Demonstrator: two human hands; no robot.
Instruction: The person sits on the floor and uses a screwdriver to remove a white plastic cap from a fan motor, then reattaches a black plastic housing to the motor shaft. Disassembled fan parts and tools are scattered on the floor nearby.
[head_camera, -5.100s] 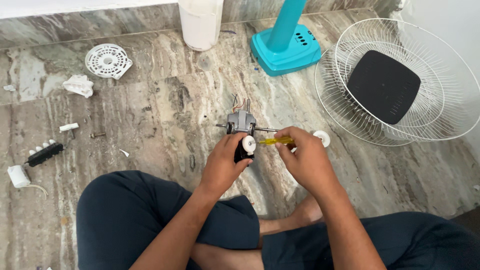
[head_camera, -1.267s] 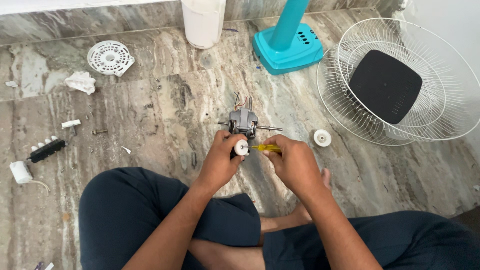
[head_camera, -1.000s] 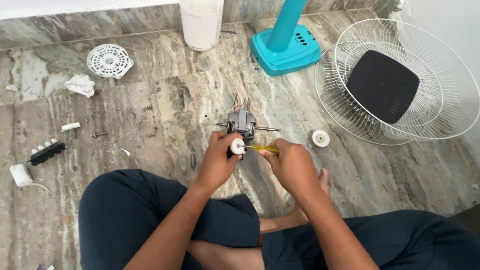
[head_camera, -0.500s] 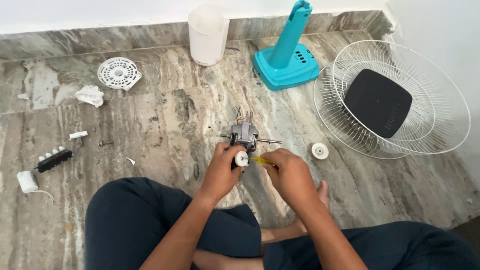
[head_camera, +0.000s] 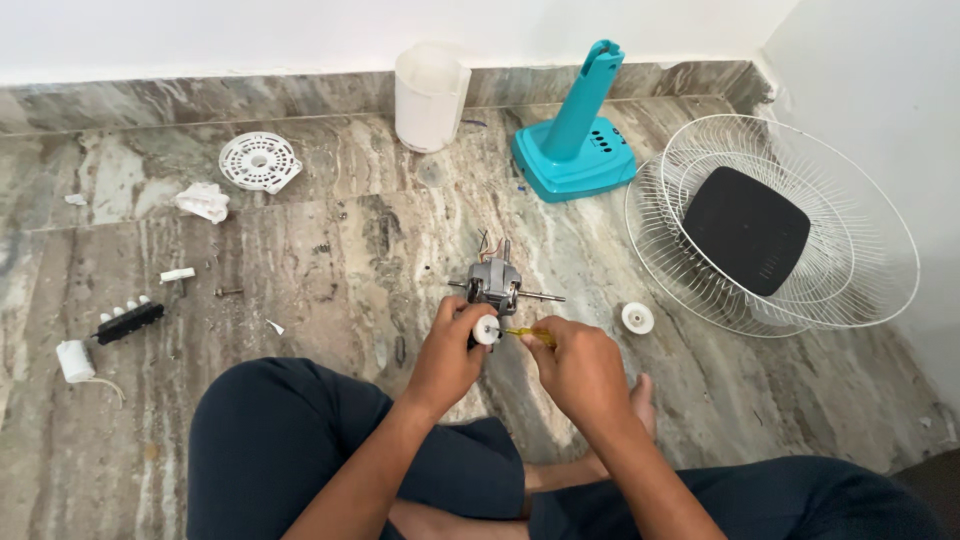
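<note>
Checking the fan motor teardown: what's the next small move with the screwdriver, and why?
Probably keep turning the screwdriver: the right hand holds its tip at the white part on the fan motor, and the left hand has its grip on the motor to steady it.

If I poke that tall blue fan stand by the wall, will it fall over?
Probably not easily. The stand has a wide flat base sitting on the floor, so it likely resists tipping. Its post leans and rises high, so a push near the top might rock it. It looks like hard plastic, so stiff, not floppy.
</note>
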